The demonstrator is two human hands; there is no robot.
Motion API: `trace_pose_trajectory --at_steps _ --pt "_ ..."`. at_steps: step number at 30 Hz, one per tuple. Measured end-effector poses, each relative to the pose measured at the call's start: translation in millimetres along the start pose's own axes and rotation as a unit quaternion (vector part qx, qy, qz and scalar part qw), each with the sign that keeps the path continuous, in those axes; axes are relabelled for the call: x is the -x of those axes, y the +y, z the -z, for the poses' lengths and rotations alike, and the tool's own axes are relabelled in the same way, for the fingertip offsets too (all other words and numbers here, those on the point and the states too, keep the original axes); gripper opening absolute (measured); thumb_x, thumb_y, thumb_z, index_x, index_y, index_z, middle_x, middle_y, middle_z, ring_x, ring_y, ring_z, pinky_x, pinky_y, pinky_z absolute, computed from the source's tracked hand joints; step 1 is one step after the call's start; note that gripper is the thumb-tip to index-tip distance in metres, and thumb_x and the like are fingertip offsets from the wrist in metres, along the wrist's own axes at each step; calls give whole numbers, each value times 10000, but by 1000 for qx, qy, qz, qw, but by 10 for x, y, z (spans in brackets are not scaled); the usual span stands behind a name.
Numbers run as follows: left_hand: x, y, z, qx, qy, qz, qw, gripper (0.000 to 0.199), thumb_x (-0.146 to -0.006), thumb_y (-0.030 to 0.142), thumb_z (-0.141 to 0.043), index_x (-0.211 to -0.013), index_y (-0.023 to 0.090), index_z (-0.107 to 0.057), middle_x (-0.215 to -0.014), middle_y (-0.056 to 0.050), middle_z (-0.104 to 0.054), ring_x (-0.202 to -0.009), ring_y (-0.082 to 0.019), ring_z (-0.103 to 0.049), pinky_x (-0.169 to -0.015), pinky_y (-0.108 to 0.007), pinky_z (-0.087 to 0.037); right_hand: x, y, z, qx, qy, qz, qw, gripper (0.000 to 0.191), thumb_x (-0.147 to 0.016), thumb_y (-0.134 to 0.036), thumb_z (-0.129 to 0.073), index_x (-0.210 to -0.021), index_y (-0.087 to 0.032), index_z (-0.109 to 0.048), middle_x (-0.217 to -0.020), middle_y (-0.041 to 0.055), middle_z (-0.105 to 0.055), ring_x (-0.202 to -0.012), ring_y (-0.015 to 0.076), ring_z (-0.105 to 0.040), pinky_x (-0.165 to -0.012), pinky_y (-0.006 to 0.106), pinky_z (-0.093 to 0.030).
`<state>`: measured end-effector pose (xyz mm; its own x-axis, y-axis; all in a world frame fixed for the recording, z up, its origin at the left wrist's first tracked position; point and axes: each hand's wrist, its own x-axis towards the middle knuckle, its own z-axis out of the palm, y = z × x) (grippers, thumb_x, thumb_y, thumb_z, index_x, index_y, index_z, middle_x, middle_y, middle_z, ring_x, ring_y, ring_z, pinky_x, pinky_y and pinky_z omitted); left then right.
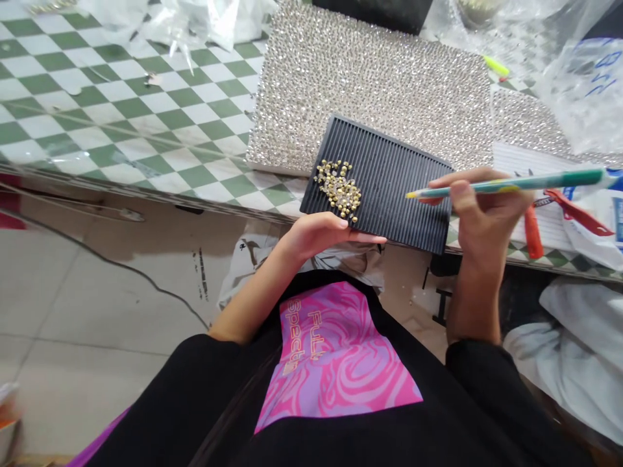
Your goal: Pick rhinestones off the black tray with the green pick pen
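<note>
My left hand (pixel 321 232) grips the near edge of a black ridged tray (pixel 389 175), its thumb at the tray's near-left part and a finger along the underside. Small gold-coloured beads or rhinestones (pixel 341 191) lie in a loose cluster on the tray's left part. My right hand (pixel 479 201) pinches a green-and-teal pen-like stick (pixel 525 181), whose yellow tip points left over the right half of the tray. Beyond the tray lies a large panel (pixel 370 84) covered in sparkling stones; the tray overlaps its near edge.
A green-and-white checkered table (pixel 195 110) runs across the view. Clear plastic bags (pixel 584 97) lie at the right, others at the back left. Red-handled tools (pixel 533 230) sit right of my right hand. A cable (pixel 146 277) hangs below the table's left edge.
</note>
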<state>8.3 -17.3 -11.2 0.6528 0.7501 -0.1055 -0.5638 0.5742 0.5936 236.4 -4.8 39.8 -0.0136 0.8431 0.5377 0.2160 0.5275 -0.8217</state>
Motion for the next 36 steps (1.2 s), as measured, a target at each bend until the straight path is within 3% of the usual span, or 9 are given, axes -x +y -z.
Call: trace_pose_trajectory --at_steps 3,6,12,20,27,33,36 --pt "0 11 -13 11 -17 2 1000 348 -680 151 -605 -995 142 -753 -1069 -42 -774 -1084 -282 -717 -1005 -509 -572 -81 -116 -184 2 -157 -26 987 143 -944 -306 -670 -911 -211 -772 -816 -9 -759 -695 105 -726 -638 210 -592" --pt "-4 5 -3 11 -25 4 1000 360 -679 160 -609 -1009 166 -755 -1066 -24 -773 -1165 -296 -690 -1034 -515 -552 -133 -168 -272 23 -201 -24 979 171 -951 -349 -661 -905 -222 -766 -866 -3 -768 -749 104 -723 -697 221 -595" --pt "-4 -4 -12 21 -32 -8 999 334 -690 145 -605 -977 167 -773 -1048 -16 -790 -1128 -287 -707 -982 -471 -593 -153 -181 -310 61 -187 -22 980 176 -935 -346 -653 -834 -243 -755 -821 -16 -751 -710 109 -704 -676 240 -586" --pt "-18 -4 -22 -2 -1 1 1000 334 -645 183 -602 -934 199 -770 -1052 -10 -782 -1301 -350 -626 -1044 -560 -555 -174 -199 -342 66 -186 -48 979 137 -859 -361 -743 -789 -244 -759 -802 -15 -751 -698 117 -698 -713 262 -596" --pt "-3 -8 -15 34 -37 -20 999 241 -699 160 -644 -885 181 -798 -1058 -22 -794 -1187 -305 -684 -961 -465 -606 -174 -185 -339 49 -199 -4 979 132 -911 -310 -679 -853 -244 -778 -845 -9 -764 -724 109 -711 -732 250 -585" --pt "-3 -1 -28 36 -28 -19 999 301 -694 137 -632 -955 169 -779 -1045 -22 -789 -1112 -282 -716 -957 -477 -608 -170 -171 -325 47 -180 -65 980 135 -865 -359 -746 -811 -237 -767 -819 -13 -744 -716 108 -700 -732 252 -602" --pt "-12 6 -25 25 -17 -7 1000 317 -660 168 -668 -964 163 -756 -1042 -39 -787 -1064 -287 -732 -952 -489 -615 -156 -177 -298 45 -153 -58 985 131 -889 -360 -723 -832 -253 -772 -822 -18 -742 -707 108 -703 -701 252 -608"
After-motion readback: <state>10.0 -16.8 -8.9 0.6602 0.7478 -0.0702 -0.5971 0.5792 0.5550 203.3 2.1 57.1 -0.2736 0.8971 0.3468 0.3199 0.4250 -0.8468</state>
